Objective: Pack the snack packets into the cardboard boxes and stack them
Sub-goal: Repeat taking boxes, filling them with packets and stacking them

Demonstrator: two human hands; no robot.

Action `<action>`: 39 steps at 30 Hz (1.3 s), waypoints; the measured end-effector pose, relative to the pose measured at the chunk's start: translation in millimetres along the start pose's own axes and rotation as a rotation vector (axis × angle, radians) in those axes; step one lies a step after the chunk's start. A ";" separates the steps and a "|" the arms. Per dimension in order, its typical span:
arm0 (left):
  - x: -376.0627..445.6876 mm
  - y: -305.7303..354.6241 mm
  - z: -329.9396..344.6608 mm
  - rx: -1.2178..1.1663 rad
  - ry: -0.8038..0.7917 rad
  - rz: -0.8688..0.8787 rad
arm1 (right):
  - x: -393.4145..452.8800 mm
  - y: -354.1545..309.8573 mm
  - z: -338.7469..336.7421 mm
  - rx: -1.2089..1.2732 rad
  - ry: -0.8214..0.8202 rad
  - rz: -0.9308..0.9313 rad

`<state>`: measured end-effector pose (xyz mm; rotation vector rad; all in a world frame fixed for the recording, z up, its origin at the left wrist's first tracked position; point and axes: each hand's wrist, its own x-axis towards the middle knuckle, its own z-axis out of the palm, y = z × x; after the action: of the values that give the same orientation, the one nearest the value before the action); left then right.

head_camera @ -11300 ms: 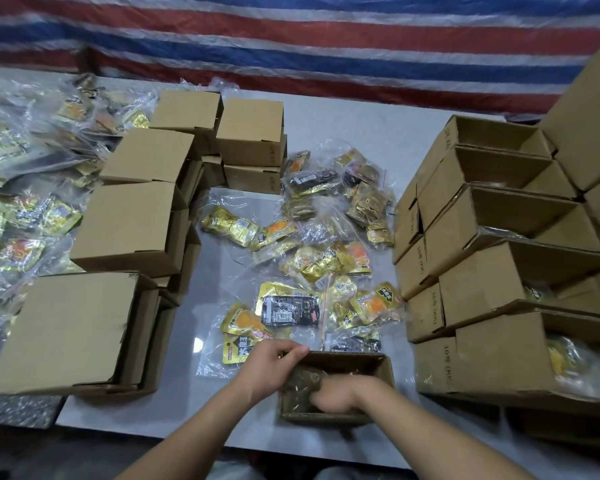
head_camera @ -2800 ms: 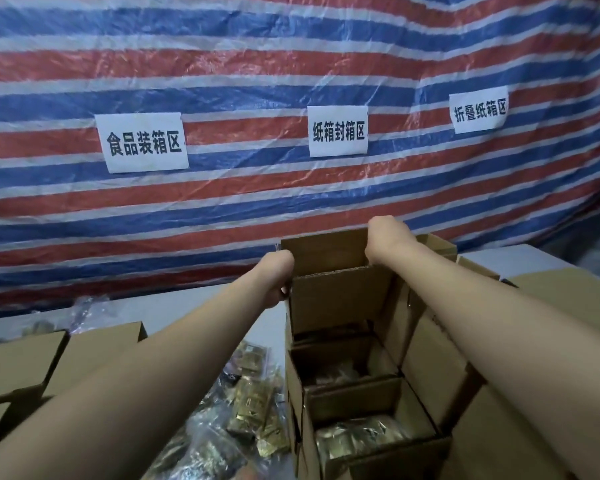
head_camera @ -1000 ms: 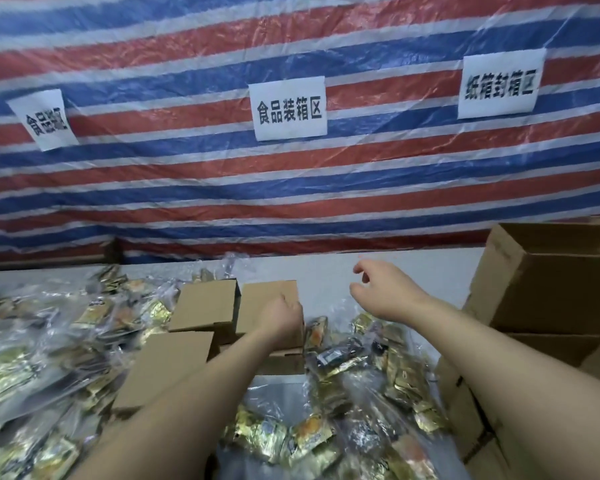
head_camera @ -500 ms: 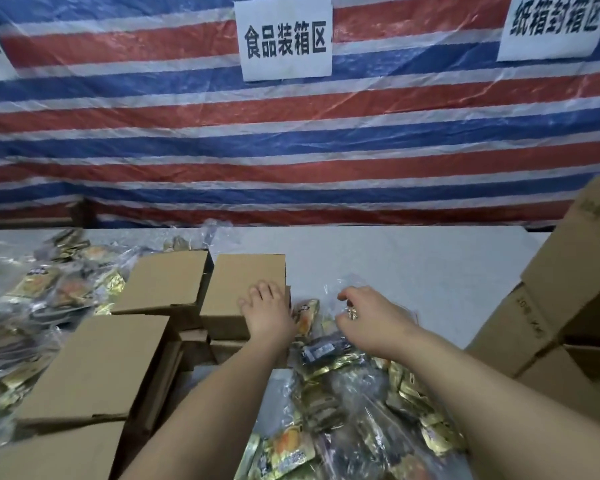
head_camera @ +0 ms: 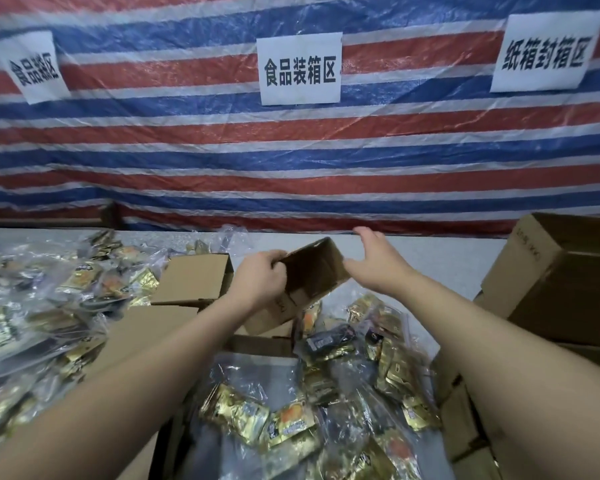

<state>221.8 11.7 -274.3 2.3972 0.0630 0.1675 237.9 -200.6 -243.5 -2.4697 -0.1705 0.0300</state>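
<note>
My left hand (head_camera: 260, 280) grips the near rim of an empty open cardboard box (head_camera: 309, 277), lifted and tilted so its dark inside faces me. My right hand (head_camera: 378, 263) is at the box's right side with fingers spread and straight; whether it touches the box I cannot tell. Below the box, clear bags of gold and orange snack packets (head_camera: 326, 393) lie heaped on the table. More bagged packets (head_camera: 49, 306) pile up at the left. Upturned cardboard boxes (head_camera: 194, 277) stand just left of my left hand.
A stack of open-sided brown boxes (head_camera: 565, 271) rises at the right edge. The grey table (head_camera: 447, 258) runs back to a red, white and blue striped tarp (head_camera: 291, 161) bearing three white paper signs (head_camera: 300, 67).
My left hand has picked up one box from the group of upturned boxes and tilted it open towards me. My right hand rose from the packets to the box's side.
</note>
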 end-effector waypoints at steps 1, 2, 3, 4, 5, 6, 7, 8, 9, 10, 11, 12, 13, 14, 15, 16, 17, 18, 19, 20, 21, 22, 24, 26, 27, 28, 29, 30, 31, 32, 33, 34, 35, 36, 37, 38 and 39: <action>-10.0 11.4 -9.0 -0.052 -0.035 0.020 | -5.0 -6.6 -8.6 0.005 0.005 -0.010; -20.9 22.4 -17.8 -0.100 -0.066 0.044 | -11.4 -11.6 -15.9 -0.021 0.000 -0.024; -32.0 33.5 -26.5 -0.148 -0.094 0.068 | -19.1 -15.1 -22.5 -0.084 -0.009 -0.036; -43.2 43.4 -34.0 -0.203 -0.130 0.081 | -28.1 -16.1 -28.9 -0.165 -0.012 -0.037; -54.8 51.6 -39.1 -0.264 -0.178 0.082 | -38.4 -14.6 -34.7 -0.243 -0.007 -0.038; -67.7 57.5 -43.0 -0.314 -0.229 0.079 | -49.7 -11.8 -39.5 -0.305 0.006 -0.048; -80.6 61.5 -44.5 -0.347 -0.271 0.083 | -62.6 -7.5 -43.2 -0.336 0.023 -0.065; -92.6 63.2 -43.7 -0.366 -0.301 0.091 | -76.0 -3.1 -46.7 -0.348 0.032 -0.074; -106.2 61.7 -39.5 -0.383 -0.330 0.088 | -92.8 2.6 -47.4 -0.351 0.029 -0.070; -120.8 59.0 -33.4 -0.402 -0.360 0.076 | -110.6 8.0 -46.1 -0.347 0.024 -0.066; -135.9 54.8 -24.9 -0.426 -0.391 0.056 | -128.5 14.4 -42.2 -0.342 0.012 -0.056; -152.6 48.7 -13.9 -0.451 -0.425 0.030 | -149.2 23.7 -34.7 -0.331 -0.005 -0.032; -168.2 41.1 -1.8 -0.475 -0.455 0.006 | -169.1 33.9 -24.7 -0.328 -0.024 -0.011; -184.3 31.4 11.0 -0.483 -0.481 -0.014 | -189.3 45.1 -11.5 -0.335 -0.052 0.001; -200.2 21.2 24.5 -0.479 -0.506 -0.028 | -210.0 56.3 3.5 -0.347 -0.079 0.015; -216.9 9.9 37.1 -0.465 -0.532 -0.039 | -230.4 67.4 19.4 -0.357 -0.101 0.038; -234.0 -2.3 48.8 -0.457 -0.558 -0.053 | -250.2 77.2 36.2 -0.353 -0.119 0.071; -251.1 -14.5 59.4 -0.456 -0.580 -0.070 | -268.5 85.9 52.6 -0.345 -0.136 0.108; -266.8 -26.3 68.5 -0.456 -0.601 -0.096 | -285.5 92.9 68.9 -0.341 -0.155 0.142; -281.4 -38.2 76.0 -0.446 -0.621 -0.127 | -300.8 98.2 85.2 -0.351 -0.185 0.172; -293.7 -49.2 81.9 -0.427 -0.635 -0.151 | -313.9 101.9 100.1 -0.363 -0.214 0.195; -304.0 -59.6 86.1 -0.403 -0.644 -0.161 | -325.6 103.9 113.4 -0.378 -0.234 0.217; -319.3 -77.5 90.5 -0.355 -0.637 -0.180 | -345.5 105.3 137.3 -0.404 -0.261 0.256; -330.9 -91.1 92.3 -0.308 -0.623 -0.210 | -361.3 104.8 158.0 -0.414 -0.293 0.275; -337.0 -97.6 93.5 -0.288 -0.620 -0.217 | -367.6 104.2 167.5 -0.416 -0.305 0.278; -343.3 -104.5 95.5 -0.268 -0.620 -0.225 | -372.9 103.2 176.1 -0.416 -0.315 0.284; -349.8 -111.2 97.9 -0.252 -0.622 -0.233 | -377.6 102.1 183.9 -0.417 -0.326 0.293; -355.7 -117.4 100.2 -0.232 -0.621 -0.238 | -381.2 100.5 191.0 -0.419 -0.337 0.300; -360.7 -122.5 102.0 -0.212 -0.611 -0.240 | -384.3 99.3 197.3 -0.422 -0.345 0.305; -364.5 -127.8 103.8 -0.191 -0.595 -0.235 | -386.8 98.3 202.4 -0.423 -0.346 0.310; -367.2 -133.6 105.5 -0.181 -0.579 -0.229 | -388.4 97.5 205.9 -0.418 -0.340 0.314; -368.2 -138.6 106.4 -0.171 -0.573 -0.222 | -388.9 97.1 207.9 -0.412 -0.334 0.316; -367.9 -142.4 106.5 -0.170 -0.574 -0.219 | -388.8 97.3 209.0 -0.404 -0.330 0.314; -366.6 -146.0 106.4 -0.156 -0.580 -0.218 | -388.5 97.4 209.3 -0.394 -0.327 0.312; -364.4 -147.8 105.8 -0.161 -0.591 -0.229 | -388.2 97.8 209.3 -0.386 -0.324 0.309; -360.2 -150.6 105.9 -0.163 -0.584 -0.253 | -387.6 97.9 209.1 -0.382 -0.320 0.306; -353.6 -153.3 106.2 -0.171 -0.562 -0.281 | -387.4 98.2 209.3 -0.380 -0.316 0.303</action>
<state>-113.4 21.4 -491.8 2.1539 0.1160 -0.6052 -148.2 -198.8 -476.8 -2.8341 0.0746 0.5672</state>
